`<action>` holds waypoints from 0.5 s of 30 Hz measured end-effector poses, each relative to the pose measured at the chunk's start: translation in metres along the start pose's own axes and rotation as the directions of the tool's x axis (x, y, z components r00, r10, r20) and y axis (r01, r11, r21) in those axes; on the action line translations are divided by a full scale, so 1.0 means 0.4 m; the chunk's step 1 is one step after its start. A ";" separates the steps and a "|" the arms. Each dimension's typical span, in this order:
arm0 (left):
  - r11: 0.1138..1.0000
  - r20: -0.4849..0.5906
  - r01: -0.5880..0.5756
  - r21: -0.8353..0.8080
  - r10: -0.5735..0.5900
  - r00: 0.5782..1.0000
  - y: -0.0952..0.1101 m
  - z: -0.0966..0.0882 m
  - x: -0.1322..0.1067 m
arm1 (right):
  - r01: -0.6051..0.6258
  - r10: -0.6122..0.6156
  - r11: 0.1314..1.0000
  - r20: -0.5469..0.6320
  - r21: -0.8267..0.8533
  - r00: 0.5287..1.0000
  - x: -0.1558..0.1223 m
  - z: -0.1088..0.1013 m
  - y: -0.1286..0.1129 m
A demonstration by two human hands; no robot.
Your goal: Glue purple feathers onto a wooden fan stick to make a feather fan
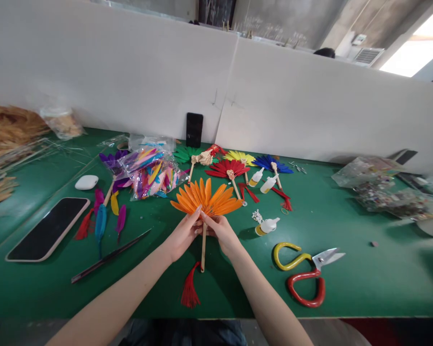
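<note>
Orange feather fan (208,198) is held at the near middle of the green table (382,283), its feathers spread to the far side of the grip and its wooden handle (203,247) run out toward the near edge, almost straight. From the handle's end a red tassel (190,288) is hung, trailing to the near left. The feather base is pinched from both sides: by the left hand (183,235) and the right hand (222,233), equally close, thumbs pressed on the front, fingers partly hidden behind. Whether the handle is rested on the table cannot be told. To the right, a glue bottle (267,226) and scissors (319,260) are placed; to the left, tweezers (110,256).
</note>
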State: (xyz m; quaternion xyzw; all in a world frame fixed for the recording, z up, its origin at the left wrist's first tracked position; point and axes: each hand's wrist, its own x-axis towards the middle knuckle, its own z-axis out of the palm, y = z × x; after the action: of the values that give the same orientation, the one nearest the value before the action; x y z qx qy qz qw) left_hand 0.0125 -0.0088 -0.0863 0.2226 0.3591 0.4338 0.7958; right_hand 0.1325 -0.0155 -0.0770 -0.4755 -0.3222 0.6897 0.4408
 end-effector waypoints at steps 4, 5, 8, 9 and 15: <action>1.000 0.022 -0.003 -0.011 0.004 1.000 0.000 -0.002 -0.001 | 0.011 -0.011 0.999 0.024 0.030 1.000 0.003 -0.005 0.005; 1.000 0.031 -0.005 -0.014 0.005 1.000 -0.001 -0.003 0.000 | 0.014 -0.015 0.999 0.032 0.039 0.999 0.004 -0.006 0.007; 1.000 0.040 -0.007 -0.025 0.008 0.999 -0.005 -0.008 0.004 | 0.023 -0.027 0.997 0.057 0.072 0.998 0.007 -0.011 0.013; 1.000 0.036 -0.008 -0.028 0.009 0.999 -0.006 -0.010 0.004 | 0.026 -0.031 0.996 0.065 0.086 0.997 0.008 -0.011 0.014; 0.999 0.023 0.014 -0.038 -0.013 1.000 -0.001 -0.008 0.001 | 0.023 -0.039 0.987 0.098 0.158 0.994 0.006 -0.011 0.015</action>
State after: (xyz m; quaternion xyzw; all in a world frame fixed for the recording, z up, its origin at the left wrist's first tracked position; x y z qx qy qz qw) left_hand 0.0105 -0.0084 -0.0887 0.2096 0.3433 0.4327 0.8068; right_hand 0.1343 -0.0156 -0.0845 -0.3989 -0.2964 0.7290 0.4707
